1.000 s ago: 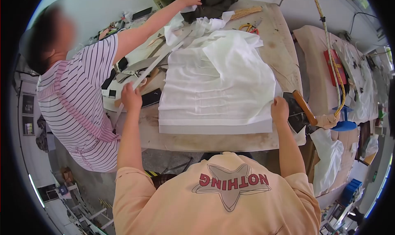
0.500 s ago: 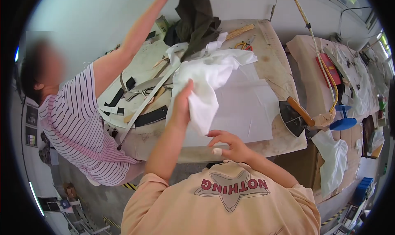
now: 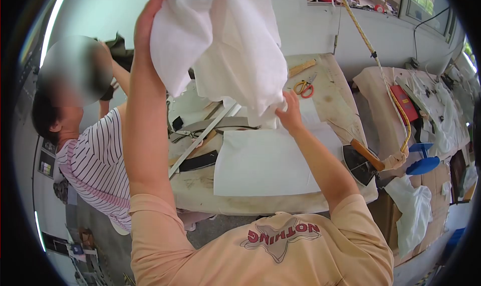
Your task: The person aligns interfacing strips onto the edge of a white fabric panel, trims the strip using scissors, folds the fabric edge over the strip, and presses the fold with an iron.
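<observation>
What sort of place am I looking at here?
Probably a garment workshop: a black iron with a brown wooden handle sits at the edge of a stained beige table, scissors with yellow and red handles lie farther back, and a large white cloth is held up.

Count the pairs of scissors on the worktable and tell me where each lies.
2 visible: orange-and-red-handled scissors near the far edge of the worktable, and metal scissors beside the long white strip. The raised white cloth may hide more.

Left arm (image 3: 148,110) raised high | left hand (image 3: 149,16) partly hidden | right arm (image 3: 324,161) lower, forward | right hand (image 3: 291,114) pinching
</observation>
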A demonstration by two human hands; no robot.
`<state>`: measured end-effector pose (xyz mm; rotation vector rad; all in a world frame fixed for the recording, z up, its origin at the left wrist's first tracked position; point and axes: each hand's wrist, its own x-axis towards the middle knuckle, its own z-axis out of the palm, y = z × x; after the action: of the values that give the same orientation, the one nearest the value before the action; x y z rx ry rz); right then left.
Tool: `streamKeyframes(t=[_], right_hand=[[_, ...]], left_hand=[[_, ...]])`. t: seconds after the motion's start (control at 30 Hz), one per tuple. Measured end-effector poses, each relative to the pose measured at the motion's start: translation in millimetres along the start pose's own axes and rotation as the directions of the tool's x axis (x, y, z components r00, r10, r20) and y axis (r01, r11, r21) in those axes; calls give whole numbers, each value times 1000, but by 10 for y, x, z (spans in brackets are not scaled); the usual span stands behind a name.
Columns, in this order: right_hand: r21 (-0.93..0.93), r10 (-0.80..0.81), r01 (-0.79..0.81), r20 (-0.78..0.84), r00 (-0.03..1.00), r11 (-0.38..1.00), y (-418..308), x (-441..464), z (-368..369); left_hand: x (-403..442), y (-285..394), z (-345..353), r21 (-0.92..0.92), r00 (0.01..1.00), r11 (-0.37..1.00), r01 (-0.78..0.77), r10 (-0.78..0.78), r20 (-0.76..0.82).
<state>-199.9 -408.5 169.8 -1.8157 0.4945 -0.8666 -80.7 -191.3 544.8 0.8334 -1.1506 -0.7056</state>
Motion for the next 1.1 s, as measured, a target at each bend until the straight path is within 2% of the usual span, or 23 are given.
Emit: streamKeyframes(t=[0.03,0.07,0.1,0.17,0.23,0.27,0.3,0.4,0.43,0.47,0.5,0.53,0.6,0.63,0.67,0.7,0.77,0.8,0.87,0.93,1.0,1.07,1.1], right_hand=[[53,2,-8,107,994,999,-217,107,-6],[223,170,-217,210,963,950,-398,201,-155],[355,311,-426,338,888,832,-817,216,-406],[698,-71,-217,358,931,682,-909,299,-854],[767,8,-296,354,935,569,-1137,323,-1598],[858,-120,-303,382,916,415,-1174,376,-1868],[913,-252,-323,382,889,248,-1178,438,-2077],[920,-270,-358,390,880,159,-1164,515,-2460],[919,-273,-376,394,878,118,-1225,527,-2491],[918,-279,-374,396,875,129,-1310,518,-2503],[916,-292,-377,400,869,135,-1435,495,-2468],[913,-301,-382,408,862,142,-1578,483,-2368],[905,-323,-401,426,845,144,-1857,384,-2154],[900,-331,-412,435,837,141,-1970,342,-2038],[896,-329,-422,443,834,138,-2041,371,-1880],[895,-334,-425,444,831,132,-2098,359,-1749],[883,-313,-448,469,826,139,-2032,356,-1547],[874,-295,-463,485,823,146,-1958,363,-1470],[863,-252,-482,506,825,153,-1750,503,-1382],[800,32,-395,428,903,452,-1479,877,-1451],[766,99,-388,396,913,512,-1544,1002,-1566],[701,174,-353,316,933,619,-1688,1144,-1702],[706,173,-348,309,935,617,-1585,1273,-1778]], left_hand=[[29,109,-85,8,1000,1000,-9,9,-4],[53,208,-184,22,997,1000,-9,11,-76],[57,302,-288,33,989,999,-7,12,-149],[-49,462,-511,46,973,999,-16,26,-228],[-172,434,-683,121,967,984,133,-102,-234],[-245,404,-799,154,956,966,208,-168,-240],[-313,348,-942,158,957,967,200,-158,-242],[-409,144,-1344,-77,919,930,360,-339,199],[-405,102,-1231,-82,923,933,349,-327,204],[-384,-6,-905,-219,987,964,147,-158,-32],[-384,-108,-548,-303,958,949,-84,-6,-287],[-417,-175,-338,-326,838,889,-323,109,-534],[-639,-492,-328,-108,644,792,-601,401,-652],[-817,-819,-203,114,435,859,-499,363,-824],[-991,-1265,-149,50,394,932,-360,200,-897],[-1174,-1728,-201,-290,613,898,-332,-29,-790],[-1158,-1937,392,-476,703,811,-340,-118,-702],[-1180,-2127,214,-493,692,800,-343,-139,-708],[-1112,-2423,-340,-535,804,844,-43,-289,-520],[-984,-2358,-753,-493,743,867,72,-376,-554],[-839,-1957,-817,-199,589,945,258,-317,-744],[-832,-1671,-1100,-74,710,977,201,-197,-676],[-809,-1479,-969,-69,715,977,204,-197,-671]])
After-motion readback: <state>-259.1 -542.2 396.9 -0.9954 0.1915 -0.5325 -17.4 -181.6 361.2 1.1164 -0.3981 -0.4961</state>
